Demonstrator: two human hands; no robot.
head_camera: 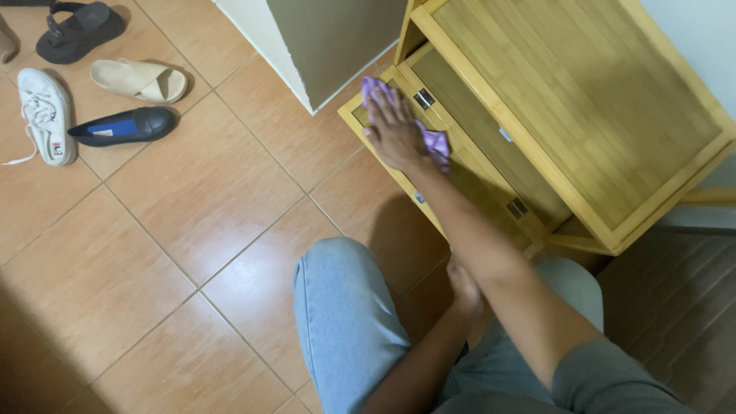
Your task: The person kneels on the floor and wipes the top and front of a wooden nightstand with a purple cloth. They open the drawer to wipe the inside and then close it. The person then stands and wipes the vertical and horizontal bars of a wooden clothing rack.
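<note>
My right hand [395,130] lies flat, fingers spread, on a purple cloth [437,142] and presses it against the folded-down front flap [383,165] of a low bamboo cabinet [583,92]. The cloth sticks out past my fingertips and beside my wrist. My left hand [462,285] is down between my knees in light blue jeans [345,322]. My right forearm crosses over it and hides most of it, so its fingers cannot be made out.
Several shoes lie on the orange floor tiles at the upper left: a black sandal [77,31], a beige slide [142,80], a white sneaker [46,115] and a dark flat shoe [126,126]. A white-framed panel [307,46] stands left of the cabinet. A brown mat [675,307] lies at the right.
</note>
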